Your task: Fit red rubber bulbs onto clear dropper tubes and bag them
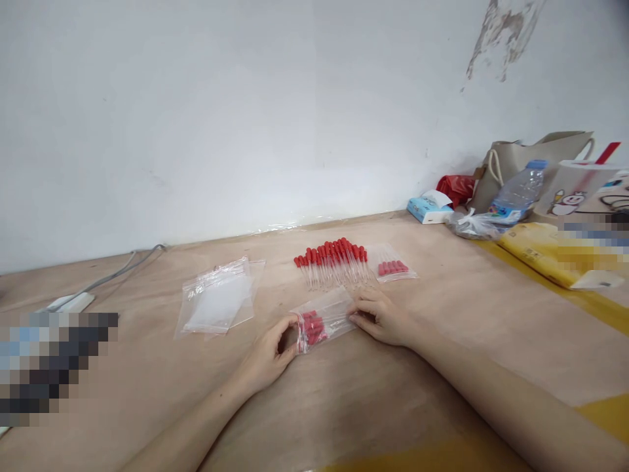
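Between my hands lies a clear zip bag (pixel 337 317) holding several droppers with red rubber bulbs (pixel 313 328), the bulbs toward the left. My left hand (pixel 275 347) pinches the zip end of this bag. At the other end, my right hand (pixel 376 316) has thumb and fingers closed on the plastic. Just beyond the bag, a row of loose red-bulbed droppers (pixel 334 259) rests on the table, thin clear tubes pointing toward me. To the right of them lies another zip bag (pixel 409 275) with several droppers inside.
Flat clear zip bags (pixel 219 305) lie on the left of the table (pixel 295 413), near a grey cable (pixel 113 272). A tissue pack (pixel 427 210), plastic bottle (pixel 521 190), beige bag (pixel 550 151), cup (pixel 572 187) and yellow package (pixel 545 249) stand or lie at the right.
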`<state>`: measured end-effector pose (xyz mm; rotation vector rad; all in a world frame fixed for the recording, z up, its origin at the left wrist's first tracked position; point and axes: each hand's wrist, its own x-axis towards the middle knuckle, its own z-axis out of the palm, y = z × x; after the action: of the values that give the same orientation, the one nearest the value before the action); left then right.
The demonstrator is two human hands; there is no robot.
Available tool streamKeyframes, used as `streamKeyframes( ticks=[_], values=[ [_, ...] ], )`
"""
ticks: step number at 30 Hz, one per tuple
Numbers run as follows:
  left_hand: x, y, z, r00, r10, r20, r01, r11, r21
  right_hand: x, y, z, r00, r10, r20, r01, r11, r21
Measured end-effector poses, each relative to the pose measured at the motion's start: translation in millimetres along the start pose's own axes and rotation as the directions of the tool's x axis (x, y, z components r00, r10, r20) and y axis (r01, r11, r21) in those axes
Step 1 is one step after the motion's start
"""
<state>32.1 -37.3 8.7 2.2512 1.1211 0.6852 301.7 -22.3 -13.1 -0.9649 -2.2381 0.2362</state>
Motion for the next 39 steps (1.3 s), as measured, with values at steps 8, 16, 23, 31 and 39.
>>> streamKeyframes(
  ticks=[8,16,23,31,39],
  values=[
    [-3,-8,2,0.998,-0.044,0.037,0.043,0.999,0.005,0,1,0,1.000,-0.002,-0.006,0.002,1.000,-0.001],
    [-1,-7,4,0.998,-0.012,-0.058,0.011,1.000,-0.008,-1,1,1,0.999,0.001,-0.035,-0.001,1.000,0.009],
    [-1,-20,6,0.981,0.018,-0.191,0.002,0.994,0.106,3,-6,-8,0.999,-0.031,0.044,0.029,0.999,0.044],
    [4,-25,7,0.987,0.033,-0.156,-0.009,0.988,0.153,-1,-6,-6,0.981,-0.008,0.193,-0.009,0.996,0.091],
    [6,-18,3,0.986,-0.006,-0.166,0.006,1.000,0.001,0,-8,-5,0.986,0.007,0.166,0.000,0.999,-0.045]
  ],
)
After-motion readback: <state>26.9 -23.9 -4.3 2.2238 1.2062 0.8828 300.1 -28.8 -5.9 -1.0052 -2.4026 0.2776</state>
